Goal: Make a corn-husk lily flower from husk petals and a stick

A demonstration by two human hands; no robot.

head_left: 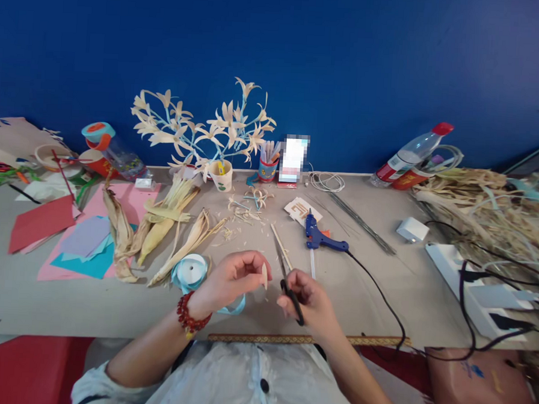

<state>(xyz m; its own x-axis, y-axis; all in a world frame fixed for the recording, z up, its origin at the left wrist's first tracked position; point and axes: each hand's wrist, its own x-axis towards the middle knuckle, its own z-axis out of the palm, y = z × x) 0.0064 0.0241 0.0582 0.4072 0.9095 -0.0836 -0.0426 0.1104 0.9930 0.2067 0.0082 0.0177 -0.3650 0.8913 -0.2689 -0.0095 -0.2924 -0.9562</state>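
Note:
Between the thumb and fingers of my left hand (240, 273) is a small pale petal-shaped piece (264, 275), held upright. My right hand (307, 300) grips the black handles of a pair of scissors (295, 301), whose blades point away toward the wall. Just beyond the blades lies a thin pale stick (279, 243). A roll of light blue ribbon (190, 271) rests beside my left wrist, its loose end passing under the hand. Small pale scraps (225, 236) and a little husk flower (257, 196) are scattered farther back.
Dried corn husks (168, 233) and coloured paper (84, 240) lie to the left. Husk flowers stand in a paper cup (221, 176) at the back. A blue glue gun (324, 236), wires (363, 224), a power strip (468, 291) and a husk pile (472, 200) occupy the right.

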